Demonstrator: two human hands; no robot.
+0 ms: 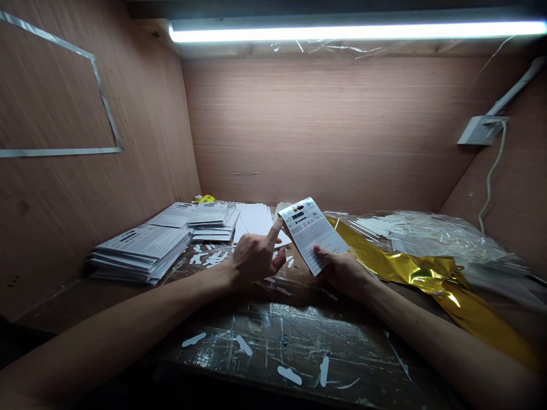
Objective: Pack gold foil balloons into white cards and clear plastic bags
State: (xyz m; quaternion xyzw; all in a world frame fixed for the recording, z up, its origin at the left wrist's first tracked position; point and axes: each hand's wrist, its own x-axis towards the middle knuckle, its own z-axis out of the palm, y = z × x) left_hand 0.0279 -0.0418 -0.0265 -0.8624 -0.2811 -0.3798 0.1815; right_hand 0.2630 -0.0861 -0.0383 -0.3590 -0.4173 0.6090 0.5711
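Plywood walls (316, 125) enclose your workspace, lit by a long tube light (359, 32) across the top of the frame. Silvery tape (60, 152) marks the wall at upper left, and a white socket box (479, 131) sits at upper right. Just right of the frame's centre is the printed card (318, 236), tilted, its punched hole toward the top. Your right hand (342, 270) has it pinched at the lower right edge, thumb pressed on the printed face. Your left hand (258, 253) is partly open, with no hold on the card; its index finger points up to the card's upper left edge, its thumb apart below. Printed stacks (141, 250) stand at left on the dark table (256, 319), with white sheets (252, 219) behind your left hand. Small white cutouts (289, 375) lie scattered at bottom centre. Gold foil (427, 273) stretches toward the lower right, beside clear plastic (444, 236).
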